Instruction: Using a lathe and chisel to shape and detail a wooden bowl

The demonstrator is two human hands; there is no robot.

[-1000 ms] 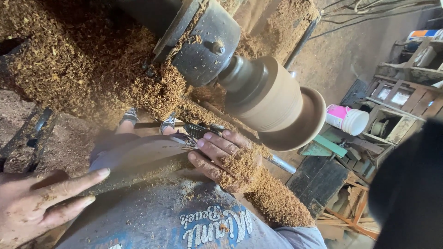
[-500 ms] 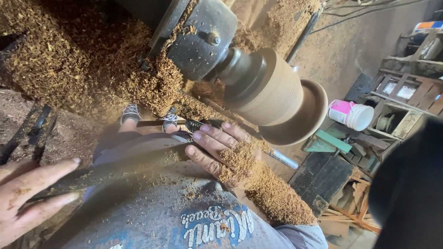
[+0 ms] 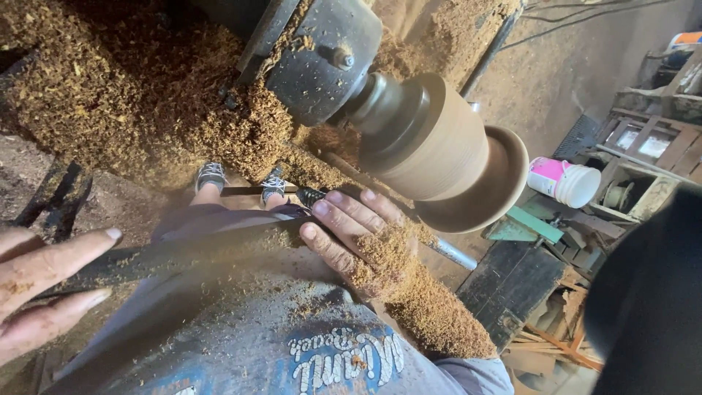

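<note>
Grips closing on a long dark turning tool (image 3: 183, 252) beside the wooden bowl (image 3: 446, 157) on the lathe.
Right hand (image 3: 358, 238) is clamping the tool's front, left hand (image 3: 44, 285) pinching its rear; fingers are sitting just at 7 o'clock of the bowl, risking a catch. Shavings (image 3: 146, 95) are crowding 10 o'clock; open room lies toward 5 o'clock.

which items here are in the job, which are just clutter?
In use: brown wooden bowl-shaped workpiece on dark metal lathe head; long dark turning tool, held by left hand and right hand.
Lying about: white and pink plastic tub; green board; wooden crates.
</note>
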